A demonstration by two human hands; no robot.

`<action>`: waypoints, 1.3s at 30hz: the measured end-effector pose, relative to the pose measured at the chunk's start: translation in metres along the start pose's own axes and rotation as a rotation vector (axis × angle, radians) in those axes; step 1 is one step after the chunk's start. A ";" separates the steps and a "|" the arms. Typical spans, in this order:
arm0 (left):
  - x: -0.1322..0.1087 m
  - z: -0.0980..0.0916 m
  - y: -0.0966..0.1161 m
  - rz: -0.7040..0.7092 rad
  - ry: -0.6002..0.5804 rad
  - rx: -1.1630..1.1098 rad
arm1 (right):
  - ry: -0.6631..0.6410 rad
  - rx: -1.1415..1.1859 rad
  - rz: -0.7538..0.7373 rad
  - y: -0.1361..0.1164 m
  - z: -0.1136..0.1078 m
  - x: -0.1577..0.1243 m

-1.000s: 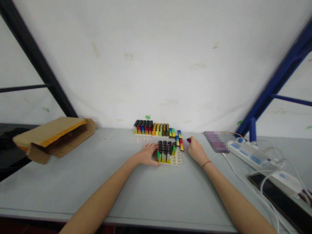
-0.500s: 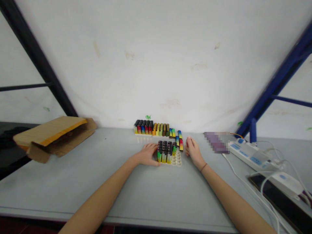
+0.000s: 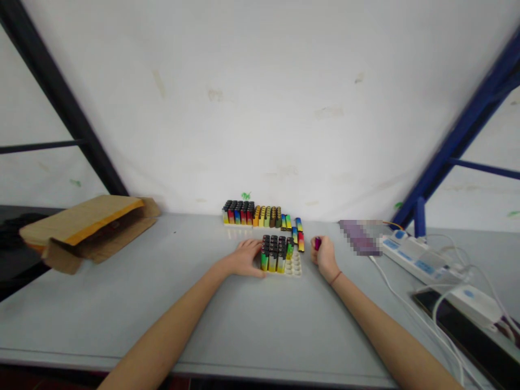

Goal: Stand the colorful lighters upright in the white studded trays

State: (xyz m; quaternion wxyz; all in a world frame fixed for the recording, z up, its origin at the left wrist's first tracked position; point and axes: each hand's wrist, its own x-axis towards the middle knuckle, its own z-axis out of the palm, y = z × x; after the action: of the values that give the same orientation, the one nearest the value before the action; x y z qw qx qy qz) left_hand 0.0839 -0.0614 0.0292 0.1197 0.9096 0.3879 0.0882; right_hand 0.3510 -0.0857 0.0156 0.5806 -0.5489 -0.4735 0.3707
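A white tray with round-edged slots [image 3: 293, 265] lies on the table, several upright lighters [image 3: 274, 254] with black tops filling its left part. Bare slots show on its right side. Curved around the tray's left side, my left hand [image 3: 241, 257] has its thumb at the near corner and its fingers at the far side. To the right of the tray, my right hand [image 3: 326, 257] is closed in a fist around a lighter [image 3: 318, 243] whose magenta end shows at the thumb. Several loose lighters [image 3: 301, 241] lie flat behind the tray.
Toward the wall stand a block of black-topped lighters [image 3: 238, 213] and another of yellow-topped ones [image 3: 267, 216]. An opened cardboard box [image 3: 89, 222] lies at the left. On the right are a power strip [image 3: 422, 264], white cables and a dark phone [image 3: 455, 319].
My right hand has turned and lowered slightly, bringing the lighter's magenta end into sight. My left hand stays at the tray.
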 end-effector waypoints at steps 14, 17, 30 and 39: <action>0.000 0.000 -0.001 -0.007 -0.017 0.011 | 0.095 0.302 0.207 -0.013 0.005 -0.006; 0.000 -0.001 0.000 -0.009 -0.019 0.011 | 0.135 0.268 0.218 -0.011 0.005 -0.005; 0.000 -0.004 0.004 -0.024 -0.028 0.016 | 0.061 0.284 0.125 -0.008 0.007 -0.009; 0.000 -0.004 0.005 -0.028 -0.039 0.026 | 0.099 0.238 0.153 -0.012 0.007 -0.008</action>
State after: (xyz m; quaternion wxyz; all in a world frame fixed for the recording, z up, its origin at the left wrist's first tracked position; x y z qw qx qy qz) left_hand 0.0860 -0.0645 0.0349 0.1167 0.9071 0.3994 0.0638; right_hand 0.3408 -0.0929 0.0258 0.6344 -0.5282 -0.3537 0.4399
